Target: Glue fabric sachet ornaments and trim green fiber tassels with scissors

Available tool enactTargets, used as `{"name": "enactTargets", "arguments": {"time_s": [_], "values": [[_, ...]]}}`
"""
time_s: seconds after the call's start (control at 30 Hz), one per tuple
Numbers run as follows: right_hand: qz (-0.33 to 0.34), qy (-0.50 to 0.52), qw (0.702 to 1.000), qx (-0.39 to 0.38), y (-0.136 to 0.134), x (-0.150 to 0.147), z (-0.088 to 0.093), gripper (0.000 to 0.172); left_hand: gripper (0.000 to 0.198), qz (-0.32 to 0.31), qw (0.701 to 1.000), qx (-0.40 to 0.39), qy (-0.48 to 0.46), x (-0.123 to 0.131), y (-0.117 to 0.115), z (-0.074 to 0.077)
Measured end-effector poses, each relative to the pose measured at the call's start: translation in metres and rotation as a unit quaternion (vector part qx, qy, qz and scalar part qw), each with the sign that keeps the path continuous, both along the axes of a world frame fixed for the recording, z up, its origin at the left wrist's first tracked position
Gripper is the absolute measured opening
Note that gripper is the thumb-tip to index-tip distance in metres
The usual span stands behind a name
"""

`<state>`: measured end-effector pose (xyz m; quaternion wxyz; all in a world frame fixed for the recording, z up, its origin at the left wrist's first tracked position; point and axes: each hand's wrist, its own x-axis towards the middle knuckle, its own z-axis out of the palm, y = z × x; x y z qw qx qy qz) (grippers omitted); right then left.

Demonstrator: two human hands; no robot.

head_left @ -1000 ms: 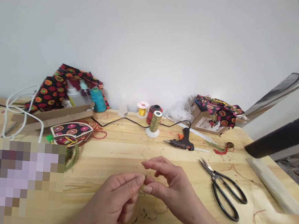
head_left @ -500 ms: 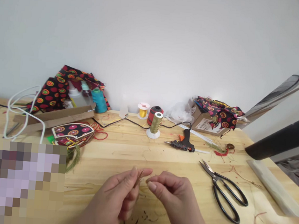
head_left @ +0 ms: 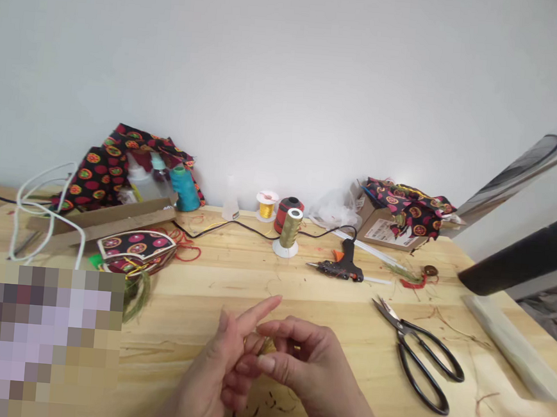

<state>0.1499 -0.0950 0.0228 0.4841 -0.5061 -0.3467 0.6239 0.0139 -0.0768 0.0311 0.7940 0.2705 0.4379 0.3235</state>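
My left hand (head_left: 222, 365) is over the front middle of the table, its index finger stretched out and the other fingers curled in. Facing it, my right hand (head_left: 309, 365) pinches with thumb and fingertips. Between the two hands shows a small olive-gold thread bundle (head_left: 268, 347), mostly covered by the fingers; both hands are on it. Dark thread scraps (head_left: 270, 402) lie on the wood just below. To the right rest black-handled scissors (head_left: 406, 337), blades partly apart.
A glue gun (head_left: 338, 269) lies beyond my hands, near a gold thread cone (head_left: 291, 230), a red spool (head_left: 283, 210) and a yellow spool (head_left: 266, 206). Patterned fabric pieces (head_left: 135, 245) and a white cord (head_left: 51, 216) are at left. A cardboard box (head_left: 377, 232) stands back right.
My right hand has moved left, onto the threads at my left hand. My left index finger has lifted and straightened, and the loose strand ends no longer show above the left thumb.
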Motion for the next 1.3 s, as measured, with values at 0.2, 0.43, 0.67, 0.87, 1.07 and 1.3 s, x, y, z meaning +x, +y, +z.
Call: {"name": "enactTargets", "arguments": {"time_s": [0.2,0.43,0.67,0.87,1.07,1.3], "values": [[0.041,0.103,0.994,0.012,0.001,0.0,-0.002,0.009,0.083,-0.003,0.999,-0.028,-0.03,0.0,-0.001,-0.001],[-0.035,-0.039,0.996,0.077,0.003,0.003,-0.009,0.008,0.071,-0.032,0.994,-0.087,-0.055,-0.001,0.001,-0.009],[-0.049,-0.195,0.966,0.166,0.001,0.006,-0.014,0.013,0.032,-0.032,0.995,-0.079,-0.059,-0.003,0.001,-0.013],[-0.044,-0.242,0.947,0.206,0.002,0.009,-0.016,0.015,0.02,-0.078,0.995,-0.037,-0.049,-0.003,0.004,-0.012],[-0.034,-0.268,0.943,0.197,0.001,0.011,-0.014,0.019,0.015,-0.101,0.994,0.03,-0.007,-0.002,0.003,-0.014],[-0.015,-0.294,0.936,0.193,0.0,0.013,-0.008,0.021,0.019,-0.089,0.994,0.059,0.031,-0.001,0.002,-0.015]]}}
